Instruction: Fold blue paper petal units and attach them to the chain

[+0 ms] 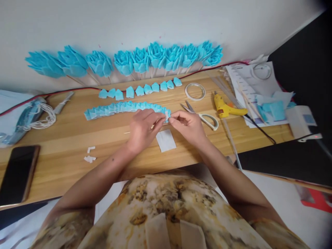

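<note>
My left hand (143, 129) and my right hand (187, 125) meet over the wooden table (67, 138). Both pinch a small white piece (166, 117) at the right end of a long overlapping row of folded blue paper petals (121, 108). Fingers of each hand are curled together. A white square of paper (166, 140) lies on the table just below the hands. A thin wooden stick (127, 132) peeks out left of my left hand.
Blue paper flowers on sticks (140, 60) lean on the wall. A shorter row of blue petals (141, 90), a tape roll (195, 91), scissors (204, 117), a yellow glue gun (225, 108), papers (256, 93), a phone (18, 173), white scraps (89, 157) and cords (38, 117) lie around.
</note>
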